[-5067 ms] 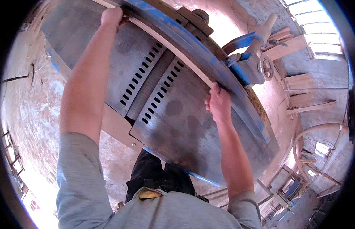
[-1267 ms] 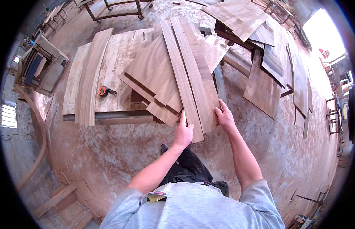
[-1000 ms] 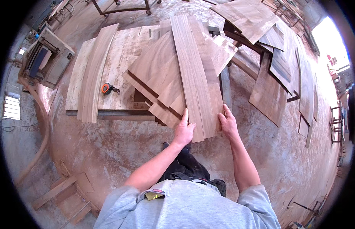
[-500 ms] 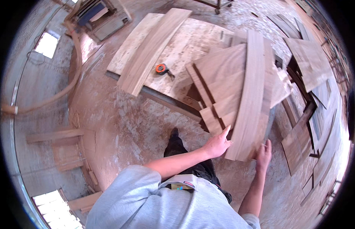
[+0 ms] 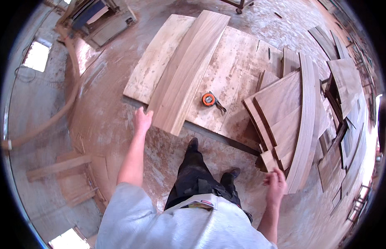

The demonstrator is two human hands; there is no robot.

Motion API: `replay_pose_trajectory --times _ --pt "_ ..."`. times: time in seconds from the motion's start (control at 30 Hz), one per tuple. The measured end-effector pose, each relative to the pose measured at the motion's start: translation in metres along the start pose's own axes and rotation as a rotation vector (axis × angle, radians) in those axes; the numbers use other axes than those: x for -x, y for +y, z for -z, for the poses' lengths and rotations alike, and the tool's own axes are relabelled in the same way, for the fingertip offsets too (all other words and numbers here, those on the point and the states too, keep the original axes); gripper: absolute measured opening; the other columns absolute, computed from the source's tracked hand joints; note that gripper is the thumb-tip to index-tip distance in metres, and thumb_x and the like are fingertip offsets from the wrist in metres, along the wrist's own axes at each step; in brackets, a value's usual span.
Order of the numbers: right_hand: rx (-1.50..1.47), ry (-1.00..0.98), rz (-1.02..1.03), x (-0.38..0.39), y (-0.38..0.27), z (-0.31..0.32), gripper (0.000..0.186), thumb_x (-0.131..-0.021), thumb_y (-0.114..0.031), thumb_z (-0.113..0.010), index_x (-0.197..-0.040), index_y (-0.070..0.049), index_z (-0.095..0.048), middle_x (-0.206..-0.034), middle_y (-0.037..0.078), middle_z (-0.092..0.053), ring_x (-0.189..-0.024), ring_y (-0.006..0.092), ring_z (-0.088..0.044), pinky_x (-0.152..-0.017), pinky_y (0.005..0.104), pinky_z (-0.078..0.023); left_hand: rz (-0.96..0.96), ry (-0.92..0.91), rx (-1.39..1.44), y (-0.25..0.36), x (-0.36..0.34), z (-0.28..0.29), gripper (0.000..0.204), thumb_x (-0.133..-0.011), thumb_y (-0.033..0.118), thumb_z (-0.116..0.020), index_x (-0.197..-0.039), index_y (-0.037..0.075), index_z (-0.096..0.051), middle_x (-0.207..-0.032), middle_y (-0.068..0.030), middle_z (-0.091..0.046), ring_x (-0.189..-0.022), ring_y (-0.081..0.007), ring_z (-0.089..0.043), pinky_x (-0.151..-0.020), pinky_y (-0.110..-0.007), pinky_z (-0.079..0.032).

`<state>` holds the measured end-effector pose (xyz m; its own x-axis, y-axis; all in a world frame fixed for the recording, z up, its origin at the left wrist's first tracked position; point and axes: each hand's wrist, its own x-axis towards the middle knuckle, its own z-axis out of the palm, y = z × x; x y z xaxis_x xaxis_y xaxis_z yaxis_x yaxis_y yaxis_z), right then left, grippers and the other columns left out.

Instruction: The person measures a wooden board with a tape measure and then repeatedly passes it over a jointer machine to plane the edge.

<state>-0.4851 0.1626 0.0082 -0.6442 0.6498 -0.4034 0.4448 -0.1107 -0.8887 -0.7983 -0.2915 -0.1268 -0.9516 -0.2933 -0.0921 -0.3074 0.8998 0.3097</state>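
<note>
My left hand (image 5: 143, 120) is at the near-left edge of a long light plank (image 5: 188, 70) on a pale board tabletop (image 5: 226, 54); its thumb and forefinger look apart, and whether they touch the wood is unclear. My right hand (image 5: 275, 182), fingers apart and slightly bent, is beside the near end of a pile of brown boards (image 5: 274, 120), topped by long narrow planks (image 5: 305, 124). An orange-and-black tape measure (image 5: 209, 99) lies on the tabletop between the plank and the pile.
More loose panels (image 5: 342, 83) lean and lie at the right. A machine (image 5: 110, 33) stands at the upper left with a curved hose (image 5: 70, 95) running down. Wooden pieces (image 5: 68, 170) are at the lower left; a wheeled frame (image 5: 238, 6) stands at the top.
Since gripping the narrow planks on the pile, both hands have let go. My left hand has moved left to the other plank; my right stays near the pile. The view has swung leftward.
</note>
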Motion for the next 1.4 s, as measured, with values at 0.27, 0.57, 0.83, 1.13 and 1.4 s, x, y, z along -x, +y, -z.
replay_pose_trajectory --times 0.27,0.57,0.83,1.13,1.4 --pt "0.206 -0.305 -0.128 0.022 -0.020 -0.167 0.026 -0.092 -0.009 -0.056 -0.115 0.003 -0.060 -0.088 0.007 -0.067 -0.072 0.0108 -0.062 -0.066 0.0251 -0.052 0.088 -0.641 0.568 -0.016 -0.044 0.035 0.026 -0.087 0.021 -0.061 -0.100 0.000 -0.067 -0.083 -0.0070 -0.068 -0.077 -0.0138 -0.064 -0.065 -0.029 -0.052" --pt "-0.383 -0.842 -0.501 -0.004 -0.069 -0.295 0.042 -0.096 -0.028 -0.054 -0.125 0.002 -0.051 -0.111 0.011 -0.062 -0.094 0.0169 -0.062 -0.076 0.0332 -0.054 -0.092 -1.190 0.833 0.073 0.077 0.117 0.018 -0.092 0.015 -0.055 -0.104 0.002 -0.059 -0.082 -0.0035 -0.066 -0.065 -0.0092 -0.061 -0.055 -0.023 -0.049" --pt "-0.265 -0.761 -0.472 0.042 -0.042 -0.175 0.037 -0.092 -0.011 -0.052 -0.127 0.001 -0.050 -0.106 0.010 -0.065 -0.086 0.0179 -0.065 -0.080 0.0360 -0.054 -0.199 -1.073 0.833 0.091 0.088 0.091 0.018 -0.096 0.018 -0.053 -0.096 0.004 -0.065 -0.076 -0.0010 -0.064 -0.068 -0.0082 -0.061 -0.056 -0.023 -0.048" --pt "0.699 -0.013 0.424 0.200 0.057 0.017 0.057 -0.071 -0.010 -0.076 -0.124 -0.005 -0.056 -0.100 0.017 -0.058 -0.093 0.0354 -0.058 -0.081 0.0430 -0.047 -0.168 -1.053 1.354 0.226 0.233 0.085 0.035 -0.097 0.027 -0.054 -0.120 0.002 -0.051 -0.107 -0.0124 -0.063 -0.103 -0.0258 -0.063 -0.088 -0.042 -0.053" --pt "0.422 0.703 0.136 0.350 0.202 0.163 0.072 -0.073 -0.010 -0.078 -0.134 0.003 -0.042 -0.111 0.016 -0.057 -0.096 0.0293 -0.058 -0.084 0.0374 -0.048 0.075 -1.577 1.556 0.301 0.458 0.048 0.039 -0.100 0.037 -0.043 -0.110 0.001 -0.052 -0.101 -0.0155 -0.060 -0.099 -0.0331 -0.059 -0.094 -0.056 -0.047"
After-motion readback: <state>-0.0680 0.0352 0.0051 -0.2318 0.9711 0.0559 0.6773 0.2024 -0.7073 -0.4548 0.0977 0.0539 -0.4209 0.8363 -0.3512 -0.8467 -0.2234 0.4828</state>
